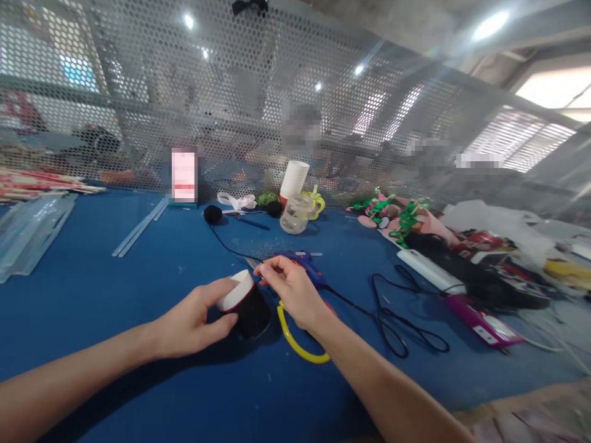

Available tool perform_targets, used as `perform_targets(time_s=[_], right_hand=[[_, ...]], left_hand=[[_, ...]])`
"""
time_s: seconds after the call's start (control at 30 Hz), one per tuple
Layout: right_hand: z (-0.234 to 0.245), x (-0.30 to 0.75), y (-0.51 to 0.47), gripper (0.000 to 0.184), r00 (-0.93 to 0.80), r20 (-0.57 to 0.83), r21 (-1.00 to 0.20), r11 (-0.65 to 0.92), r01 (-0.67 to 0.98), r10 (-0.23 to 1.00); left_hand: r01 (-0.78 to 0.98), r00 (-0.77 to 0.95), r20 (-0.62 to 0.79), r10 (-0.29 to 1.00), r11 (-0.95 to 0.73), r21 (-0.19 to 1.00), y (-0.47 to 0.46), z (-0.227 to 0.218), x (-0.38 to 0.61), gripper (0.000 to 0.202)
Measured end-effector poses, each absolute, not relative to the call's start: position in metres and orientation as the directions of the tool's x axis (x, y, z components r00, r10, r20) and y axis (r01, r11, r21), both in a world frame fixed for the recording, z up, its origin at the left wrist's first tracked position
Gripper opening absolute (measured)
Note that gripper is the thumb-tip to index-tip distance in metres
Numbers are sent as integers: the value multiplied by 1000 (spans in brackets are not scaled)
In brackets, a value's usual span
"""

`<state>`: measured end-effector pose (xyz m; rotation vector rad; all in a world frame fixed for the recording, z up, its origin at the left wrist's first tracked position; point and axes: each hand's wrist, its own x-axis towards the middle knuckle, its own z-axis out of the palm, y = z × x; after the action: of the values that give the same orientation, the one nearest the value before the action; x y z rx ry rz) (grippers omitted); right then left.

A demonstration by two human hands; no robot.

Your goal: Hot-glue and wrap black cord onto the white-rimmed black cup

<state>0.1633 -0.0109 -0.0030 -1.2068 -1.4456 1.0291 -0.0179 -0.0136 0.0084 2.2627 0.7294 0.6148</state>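
Note:
My left hand (201,320) grips a white paper cup (253,312) lying tilted, its outside wrapped in black, with the thumb on the outer side and fingers at the open rim. At that rim, my right hand (293,289) pinches a strand of black yarn (229,248) between thumb and fingertips. The strand runs back across the blue table to a black yarn ball (213,214). Beyond my right hand lies a blue glue gun (310,266), partly covered by it. A yellow curved loop (295,348) shows beneath my right wrist.
A clear plastic cup (294,216) and stacked paper cups (296,177) stand at the back. A lit phone (183,177) leans against the perforated metal screen (231,117). Rightward are looped black cable (392,332), a purple-white power strip (482,323) and clutter; plastic strips (39,231) lie left.

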Motion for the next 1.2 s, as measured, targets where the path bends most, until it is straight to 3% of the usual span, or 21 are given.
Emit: perform_targets(time_s=[0.6, 0.83, 1.07, 1.2], right_hand=[[0, 152, -24, 20, -85, 172, -917, 191, 351, 981], [-7, 152, -22, 21, -33, 88, -967, 94, 238, 996], [-8, 157, -17, 23, 10, 77, -990, 76, 118, 997], [-10, 159, -14, 25, 32, 67, -995, 65, 77, 997]], left_hand=[[331, 684, 326, 652, -676, 658, -19, 8, -18, 33], [300, 660, 279, 698, -585, 753, -23, 14, -15, 19], [279, 623, 329, 710, -594, 755, -16, 8, -19, 52], [176, 559, 492, 667, -676, 716, -16, 8, -20, 54]])
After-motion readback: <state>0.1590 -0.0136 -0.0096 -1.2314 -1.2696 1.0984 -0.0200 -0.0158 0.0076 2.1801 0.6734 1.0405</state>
